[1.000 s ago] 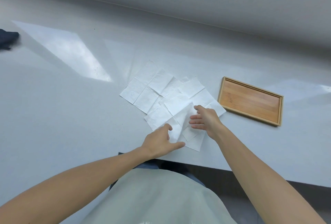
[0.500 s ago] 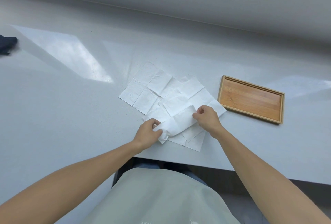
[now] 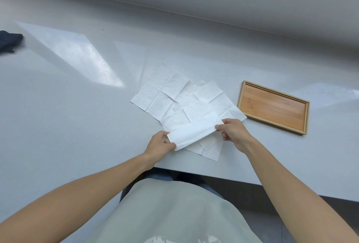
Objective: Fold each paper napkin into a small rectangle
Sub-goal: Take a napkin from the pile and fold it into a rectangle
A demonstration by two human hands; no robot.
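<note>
A white paper napkin (image 3: 194,132), folded in half into a long strip, is held just above the table between both hands. My left hand (image 3: 158,146) pinches its left end and my right hand (image 3: 234,133) pinches its right end. Under it lies a loose pile of several unfolded white napkins (image 3: 167,95), creased into squares and overlapping one another, reaching to the table's near edge.
An empty bamboo tray (image 3: 273,107) lies to the right of the pile. A dark cloth (image 3: 8,41) sits at the far left edge of the grey table (image 3: 68,116). The table's front edge runs just below my hands.
Both hands have gone from pressing on the pile to picking up the top napkin, folding it over and drawing it out into a flat strip between them.
</note>
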